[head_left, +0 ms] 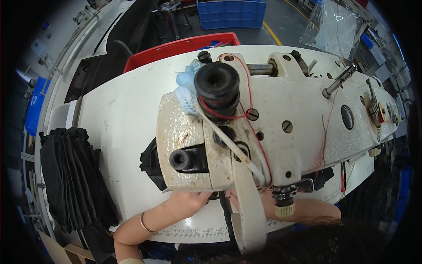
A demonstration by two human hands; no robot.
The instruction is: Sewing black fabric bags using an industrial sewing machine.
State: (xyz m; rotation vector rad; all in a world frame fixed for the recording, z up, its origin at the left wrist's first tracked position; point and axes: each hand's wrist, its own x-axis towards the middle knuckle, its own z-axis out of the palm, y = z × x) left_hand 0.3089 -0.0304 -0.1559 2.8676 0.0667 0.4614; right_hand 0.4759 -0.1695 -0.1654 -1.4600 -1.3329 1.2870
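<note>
A white sewing machine (307, 132) spans the view above my hands and hides most of the work beneath it. My left hand (192, 203) rests on the table by the machine's near edge, curled, its fingertips hidden under the head. Of my right hand (235, 203) only a little shows behind the machine's parts; its fingers are hidden. Between the hands a narrow black fabric strip (226, 215) runs toward me. Black fabric (151, 165) also sticks out left of the machine head. Red thread (249, 83) loops round the black knob (216, 83) on top.
A stack of folded black fabric pieces (72, 176) lies at the table's left edge. Beyond the white table (118, 114) stand a red bin (176, 48) and a blue crate (231, 15). A printed ruler scale (193, 233) follows the near edge. Clear plastic (332, 26) hangs far right.
</note>
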